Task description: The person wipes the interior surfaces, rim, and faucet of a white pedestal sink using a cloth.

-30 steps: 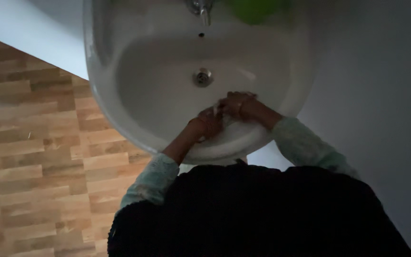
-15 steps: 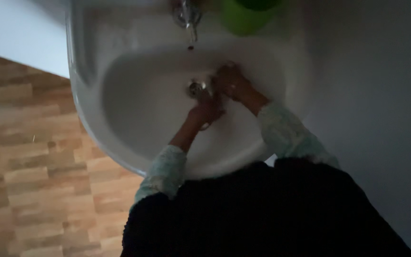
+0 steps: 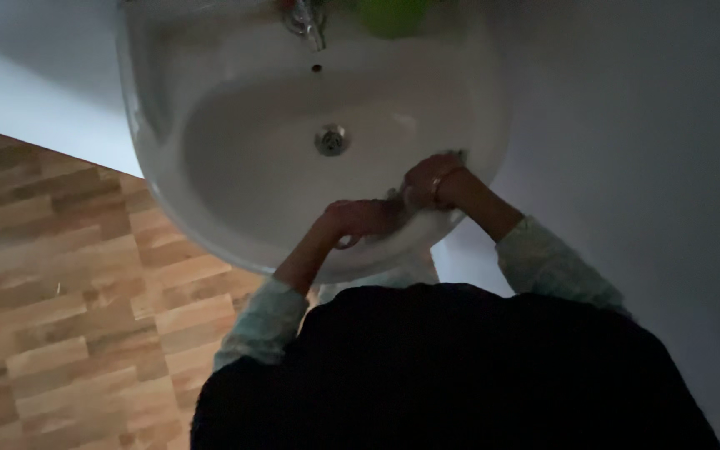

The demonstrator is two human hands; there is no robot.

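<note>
We have a single view, from a camera on the person's head, looking steeply down over the chest. It faces a white sink [image 3: 152, 158] mounted on the wall ahead, with the tap [image 3: 306, 18] cut off at the top edge. The sink fills the upper middle, at arm's length. The left hand [image 3: 358, 218] and right hand [image 3: 432, 179] meet near the basin's near rim. Wooden floor [image 3: 68, 283] shows at left, a grey wall at right. The light is dim, so fine detail is probably lost.
</note>
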